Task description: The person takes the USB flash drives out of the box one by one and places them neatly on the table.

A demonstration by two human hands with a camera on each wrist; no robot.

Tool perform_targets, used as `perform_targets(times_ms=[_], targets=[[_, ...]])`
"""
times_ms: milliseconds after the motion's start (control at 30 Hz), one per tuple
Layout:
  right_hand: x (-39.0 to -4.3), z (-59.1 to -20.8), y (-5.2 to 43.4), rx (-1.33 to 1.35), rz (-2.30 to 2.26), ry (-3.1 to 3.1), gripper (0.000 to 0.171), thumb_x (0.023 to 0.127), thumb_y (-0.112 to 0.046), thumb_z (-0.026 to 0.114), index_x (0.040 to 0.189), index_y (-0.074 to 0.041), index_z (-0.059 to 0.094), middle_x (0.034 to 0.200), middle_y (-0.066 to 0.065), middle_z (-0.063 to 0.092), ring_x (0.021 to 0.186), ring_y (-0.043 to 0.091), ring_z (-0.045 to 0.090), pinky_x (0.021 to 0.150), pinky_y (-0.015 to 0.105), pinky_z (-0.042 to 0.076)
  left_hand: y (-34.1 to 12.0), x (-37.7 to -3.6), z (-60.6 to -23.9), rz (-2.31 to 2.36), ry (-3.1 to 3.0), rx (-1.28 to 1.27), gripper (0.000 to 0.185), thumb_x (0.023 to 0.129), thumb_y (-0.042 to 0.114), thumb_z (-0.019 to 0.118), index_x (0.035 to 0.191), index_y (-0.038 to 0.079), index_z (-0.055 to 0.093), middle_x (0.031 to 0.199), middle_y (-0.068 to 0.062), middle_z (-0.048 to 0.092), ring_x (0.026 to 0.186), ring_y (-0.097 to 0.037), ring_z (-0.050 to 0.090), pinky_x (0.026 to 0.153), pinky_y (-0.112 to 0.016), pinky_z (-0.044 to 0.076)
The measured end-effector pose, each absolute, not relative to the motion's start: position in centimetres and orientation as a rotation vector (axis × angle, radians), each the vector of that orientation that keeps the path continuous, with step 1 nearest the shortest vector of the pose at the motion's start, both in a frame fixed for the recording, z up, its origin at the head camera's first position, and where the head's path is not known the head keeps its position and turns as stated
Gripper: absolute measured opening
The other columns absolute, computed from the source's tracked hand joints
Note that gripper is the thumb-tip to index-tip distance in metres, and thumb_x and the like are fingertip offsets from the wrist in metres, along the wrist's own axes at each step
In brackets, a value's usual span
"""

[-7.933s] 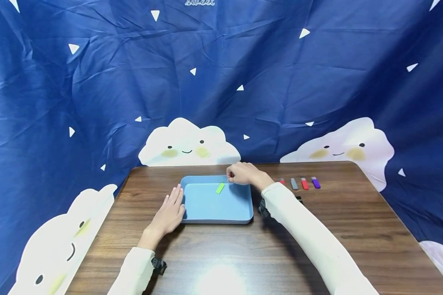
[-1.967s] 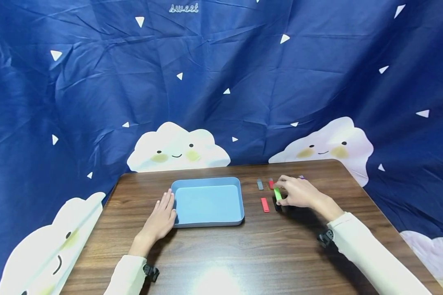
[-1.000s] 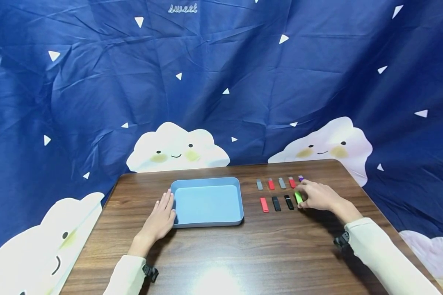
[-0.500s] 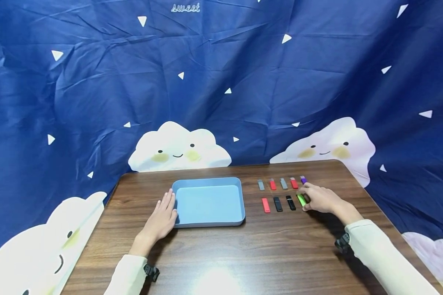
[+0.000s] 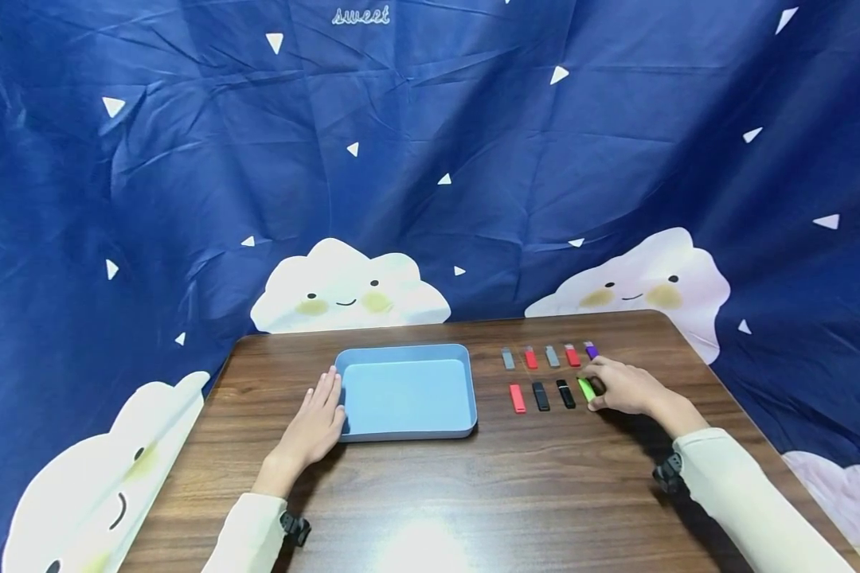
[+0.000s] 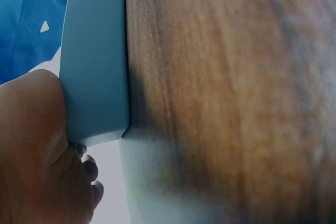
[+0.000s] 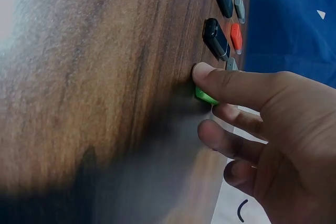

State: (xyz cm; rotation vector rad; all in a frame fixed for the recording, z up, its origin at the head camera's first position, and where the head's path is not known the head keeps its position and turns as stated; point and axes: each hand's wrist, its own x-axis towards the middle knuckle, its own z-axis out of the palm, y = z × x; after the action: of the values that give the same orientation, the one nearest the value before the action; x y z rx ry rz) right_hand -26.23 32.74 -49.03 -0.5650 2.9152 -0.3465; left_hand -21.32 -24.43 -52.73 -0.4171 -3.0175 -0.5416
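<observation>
My right hand (image 5: 623,387) is at the right of the table with thumb and fingertips pinching a bright green USB flash drive (image 5: 586,389) at the tabletop. In the right wrist view the thumb covers part of the green drive (image 7: 205,96), and the other fingers curve loosely below. My left hand (image 5: 314,423) rests against the left wall of a shallow blue tray (image 5: 410,435), fingers straight. The left wrist view shows the tray's outer wall (image 6: 97,61) beside that hand (image 6: 39,150). Left of the green drive lie two black USB drives (image 5: 565,394) and a red one (image 5: 517,399).
Behind them runs a back row of USB drives: a grey one (image 5: 507,359), a red one (image 5: 530,358), another grey, another red, and a purple one (image 5: 591,350) close to my right fingers. A blue cloud-print curtain (image 5: 487,239) hangs behind the wooden table (image 5: 401,493).
The green drive was in the tray at first, then in my right hand over the drives. It has come to the front row's right end. In the last half second little moves; my left hand stays.
</observation>
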Motion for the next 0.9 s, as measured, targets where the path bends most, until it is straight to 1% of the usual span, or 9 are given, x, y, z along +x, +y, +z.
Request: perform_targets(times_ms=[167, 367, 467, 633, 700, 767, 833, 900], targets=[[-25.9, -49.3, 33.2, -0.567, -0.368, 2.923, 0.057, 0.083, -0.026, 0.090, 0.133, -0.006, 0.072, 0.132, 0.017, 0.066, 0.112, 0.036, 0.069, 0.088, 0.064, 0.057, -24.3, -21.4, -52.7, -0.539, -3.025, -0.418, 0.062, 0.112, 0.019, 0.041, 0.164, -0.011, 0.025, 0.177, -0.024, 0.015, 0.163, -0.045, 0.020, 0.132, -0.064, 0.021], [-25.5, -49.5, 33.8, -0.591, -0.405, 2.970, 0.057, 0.082, -0.026, 0.090, 0.132, -0.007, 0.072, 0.133, 0.017, 0.066, 0.114, 0.038, 0.069, 0.088, 0.064, 0.058, -24.1, -21.6, -52.6, -0.541, -3.027, -0.420, 0.063, 0.112, 0.020, 0.042, 0.164, -0.010, 0.025, 0.177, -0.023, 0.015, 0.164, -0.044, 0.020, 0.132, -0.064, 0.020], [-25.4, -49.3, 34.0, -0.605, -0.440, 2.999, 0.052, 0.085, -0.025, 0.088, 0.131, -0.008, 0.073, 0.132, 0.016, 0.067, 0.114, 0.039, 0.070, 0.088, 0.064, 0.058, -24.0, -21.6, -52.7, -0.531, -3.042, -0.420, 0.063, 0.112, 0.021, 0.042, 0.164, -0.010, 0.024, 0.177, -0.023, 0.014, 0.164, -0.044, 0.020, 0.133, -0.063, 0.020], [-25.2, -48.8, 34.0, -0.572, -0.501, 3.045, 0.037, 0.092, -0.023, 0.081, 0.126, -0.009, 0.075, 0.127, 0.013, 0.071, 0.115, 0.039, 0.071, 0.088, 0.065, 0.057, -24.0, -21.8, -52.3, -0.521, -3.089, -0.428, 0.067, 0.111, 0.022, 0.045, 0.165, -0.010, 0.022, 0.178, -0.024, 0.013, 0.165, -0.043, 0.018, 0.133, -0.062, 0.019], [-25.2, -48.6, 33.9, -0.554, -0.519, 3.080, 0.031, 0.094, -0.024, 0.080, 0.121, -0.010, 0.075, 0.120, 0.010, 0.074, 0.110, 0.036, 0.073, 0.086, 0.062, 0.058, -24.0, -21.9, -51.9, -0.521, -3.088, -0.432, 0.068, 0.110, 0.022, 0.048, 0.164, -0.011, 0.024, 0.177, -0.025, 0.016, 0.164, -0.043, 0.020, 0.133, -0.062, 0.020], [-25.3, -48.4, 33.6, -0.546, -0.533, 3.124, 0.023, 0.095, -0.026, 0.080, 0.113, -0.012, 0.074, 0.108, 0.004, 0.076, 0.096, 0.027, 0.073, 0.077, 0.054, 0.058, -24.0, -22.2, -51.6, -0.519, -3.059, -0.430, 0.066, 0.108, 0.020, 0.051, 0.162, -0.012, 0.030, 0.175, -0.027, 0.022, 0.163, -0.043, 0.025, 0.132, -0.062, 0.024], [-25.3, -48.3, 33.4, -0.548, -0.543, 3.165, 0.016, 0.095, -0.027, 0.080, 0.104, -0.016, 0.073, 0.095, -0.002, 0.075, 0.082, 0.017, 0.068, 0.068, 0.043, 0.055, -24.0, -22.5, -51.2, -0.515, -2.997, -0.418, 0.062, 0.107, 0.018, 0.054, 0.159, -0.012, 0.038, 0.170, -0.029, 0.033, 0.159, -0.045, 0.033, 0.130, -0.061, 0.030], [-25.2, -48.1, 33.1, -0.569, -0.551, 3.194, 0.011, 0.095, -0.027, 0.080, 0.096, -0.019, 0.072, 0.086, -0.007, 0.072, 0.074, 0.011, 0.062, 0.062, 0.036, 0.050, -24.0, -22.9, -51.0, -0.505, -2.904, -0.394, 0.056, 0.104, 0.016, 0.058, 0.153, -0.010, 0.049, 0.160, -0.029, 0.049, 0.150, -0.045, 0.048, 0.123, -0.061, 0.042]])
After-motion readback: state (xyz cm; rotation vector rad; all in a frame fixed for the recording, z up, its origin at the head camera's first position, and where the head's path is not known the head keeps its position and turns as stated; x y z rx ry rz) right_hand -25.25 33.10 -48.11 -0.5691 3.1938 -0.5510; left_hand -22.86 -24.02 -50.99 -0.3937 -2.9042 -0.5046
